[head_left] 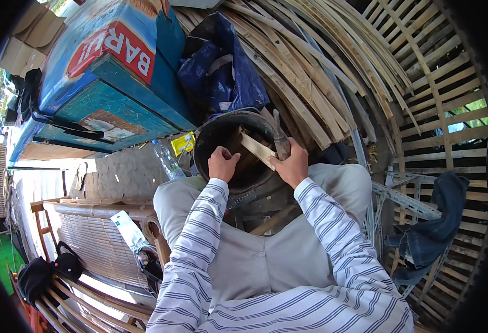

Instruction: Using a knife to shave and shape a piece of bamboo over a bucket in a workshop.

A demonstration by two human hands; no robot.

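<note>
Between my knees stands a round dark bucket [203, 149], with brownish pieces inside that are too dim to name. Over its right side my right hand [294, 164] is closed around a worn tool with a stout wooden handle [281, 145]; whether it has a blade I cannot tell. The same hand pinches the lower end of a flat, pale wooden strip [256, 149], which slants up and left across the bucket's opening. My left hand [223, 164] is over the left part of the bucket, apart from the strip. Its fingers are curled against the thumb, and anything between them is hidden.
Long wooden strips [305, 72] lie stacked beyond the bucket, beside a blue plastic bag [221, 77]. A large blue box [122, 89] stands at the far left, with a plastic bottle [167, 160] near it. Slatted fencing [421, 72] and metal framing [410, 200] are at right.
</note>
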